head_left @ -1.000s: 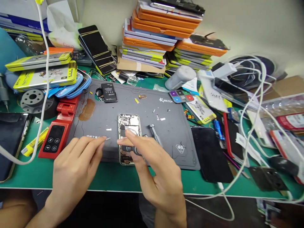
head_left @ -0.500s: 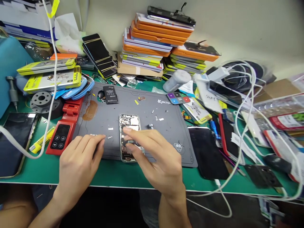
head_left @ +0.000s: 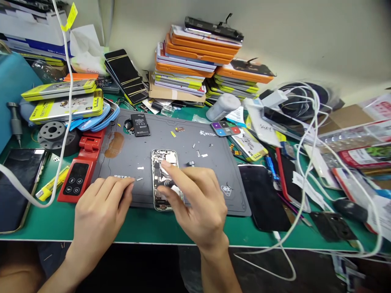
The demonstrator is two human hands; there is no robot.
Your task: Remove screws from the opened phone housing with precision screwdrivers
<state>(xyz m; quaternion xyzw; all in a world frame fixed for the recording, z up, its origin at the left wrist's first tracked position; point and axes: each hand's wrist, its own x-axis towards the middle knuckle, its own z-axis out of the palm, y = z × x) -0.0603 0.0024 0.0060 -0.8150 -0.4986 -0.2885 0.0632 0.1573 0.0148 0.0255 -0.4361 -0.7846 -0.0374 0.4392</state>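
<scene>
An opened phone (head_left: 157, 175) lies on the grey work mat (head_left: 122, 118), its inner boards and parts exposed. My right hand (head_left: 200, 199) is over its right side, thumb and index fingertips apart. A dark, rounded thing (head_left: 167, 184) shows between these fingers; its kind and most of its length are hidden. My left hand (head_left: 105, 203) rests at the mat's front left, with thumb and fingers pressed together. Whatever they may pinch is hidden. Just beyond those fingertips lies a small metal strip (head_left: 139, 179). A small grey knob-like thing (head_left: 191, 163) is behind my right hand.
A phone battery (head_left: 141, 125) and tiny parts lie on the mat. Left stands a red device (head_left: 73, 179) with touch buttons. A dark phone (head_left: 264, 197) with a white cable lies right. Stacked orange boxes (head_left: 201, 47) line the back; white cables (head_left: 314, 122) loop at right.
My right hand has shifted slightly left, and its thumb and index fingertips are farther apart. My left hand keeps its pose. The whole view has shifted a little.
</scene>
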